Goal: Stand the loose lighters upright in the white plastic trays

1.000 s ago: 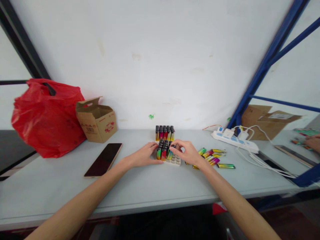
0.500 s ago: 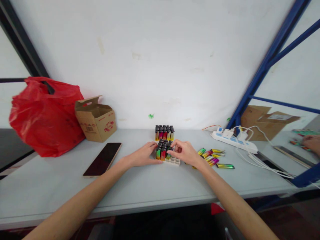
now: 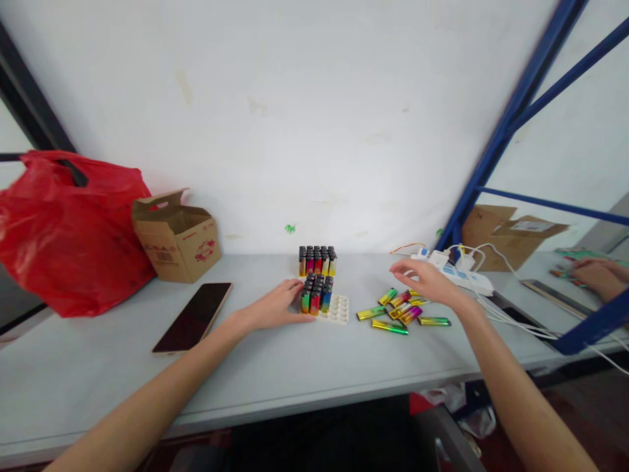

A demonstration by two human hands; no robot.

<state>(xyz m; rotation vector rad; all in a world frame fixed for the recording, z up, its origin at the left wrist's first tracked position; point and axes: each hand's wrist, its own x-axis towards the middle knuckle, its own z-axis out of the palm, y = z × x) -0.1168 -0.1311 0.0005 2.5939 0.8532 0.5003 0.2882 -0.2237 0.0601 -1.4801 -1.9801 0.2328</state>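
Observation:
Black-topped lighters (image 3: 315,300) in bright metallic colours stand upright in rows, filling the left part of a white tray (image 3: 340,309) with round holes. Holes on its right side are bare. My left hand (image 3: 276,305) grips the tray's left end, thumb along the near edge and fingers behind beside the lighters. Out to the right, my right hand (image 3: 426,280) hovers over a loose pile of shiny lighters (image 3: 400,308) lying flat, their colours gold, green, red and purple. Its fingers are stretched and apart, with nothing visible in them.
Behind the tray stands another block of upright lighters (image 3: 318,262). A phone (image 3: 194,318), a cardboard box (image 3: 179,242) and a red plastic bag (image 3: 78,236) are on the left. On the right are a power strip (image 3: 466,278) with cables, a blue frame (image 3: 511,124) and another person's hands (image 3: 597,272).
My right hand has left the tray and moved right, above the loose lighters; a blue-and-yellow lighter now shows upright at the front row's right end. My left hand stays at the tray.

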